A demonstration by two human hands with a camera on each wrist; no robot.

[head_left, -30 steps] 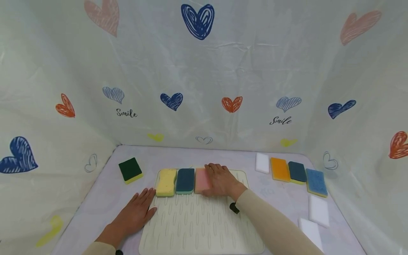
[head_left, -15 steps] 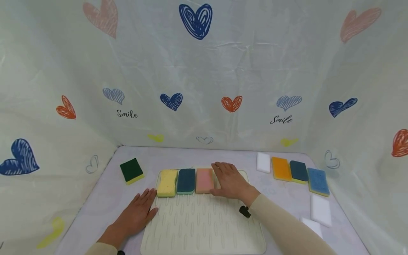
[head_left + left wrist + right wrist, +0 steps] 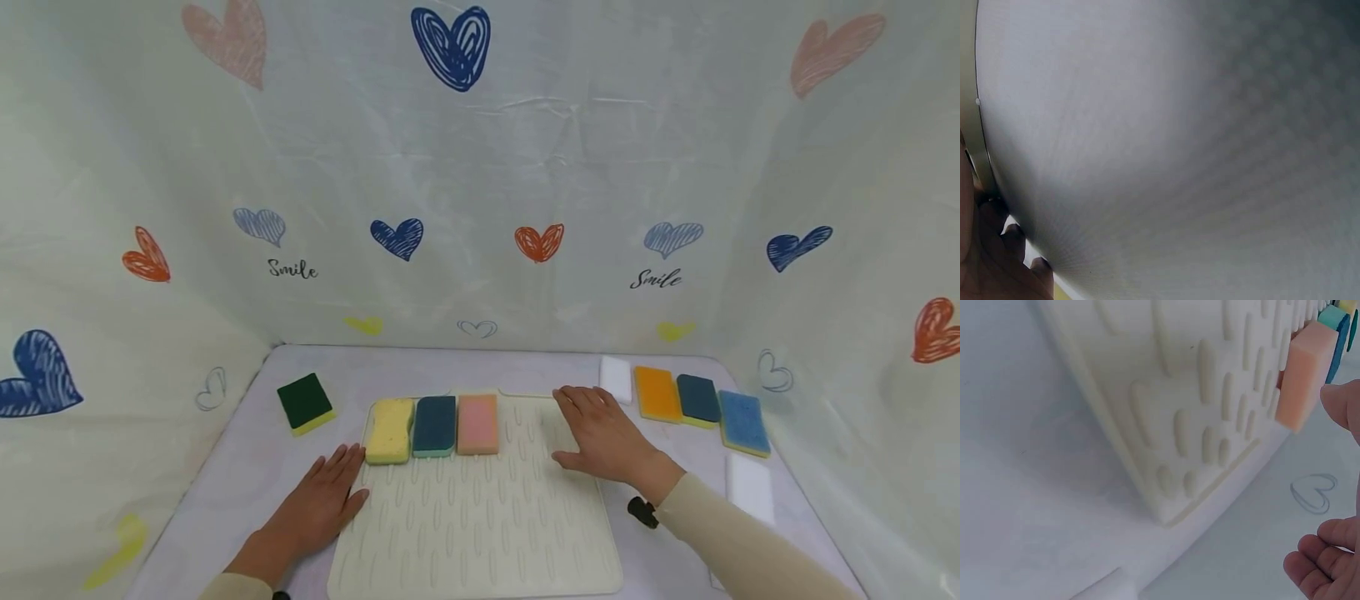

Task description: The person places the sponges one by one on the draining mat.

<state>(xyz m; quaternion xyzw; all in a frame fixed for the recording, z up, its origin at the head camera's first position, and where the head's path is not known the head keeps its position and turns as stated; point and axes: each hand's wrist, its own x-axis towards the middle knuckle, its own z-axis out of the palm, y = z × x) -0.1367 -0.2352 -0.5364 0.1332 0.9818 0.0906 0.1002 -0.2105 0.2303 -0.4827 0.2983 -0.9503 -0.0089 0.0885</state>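
Observation:
On the cream ribbed mat (image 3: 480,525), three sponges stand in a row along the far edge: a yellow wavy-sided sponge (image 3: 391,429), a dark blue sponge (image 3: 435,425) and a pink sponge (image 3: 477,423). My left hand (image 3: 318,500) lies flat with straight fingers at the mat's left edge, fingertips beside the yellow sponge. My right hand (image 3: 603,433) is over the mat's far right corner, apart from the pink sponge, fingers relaxed and holding nothing. In the right wrist view the pink sponge (image 3: 1304,378) shows past the thumb. The left wrist view is mostly blurred table surface.
A dark green sponge (image 3: 305,402) lies on the table at the left. At the right lie a white sponge (image 3: 616,379), an orange sponge (image 3: 657,394), a dark blue-green sponge (image 3: 697,400), a blue sponge (image 3: 744,422) and another white sponge (image 3: 748,483). A heart-printed curtain (image 3: 480,167) surrounds the table.
My right hand has let go of the pink sponge and moved right, away from it, to the mat's far right corner. The left hand has stayed put.

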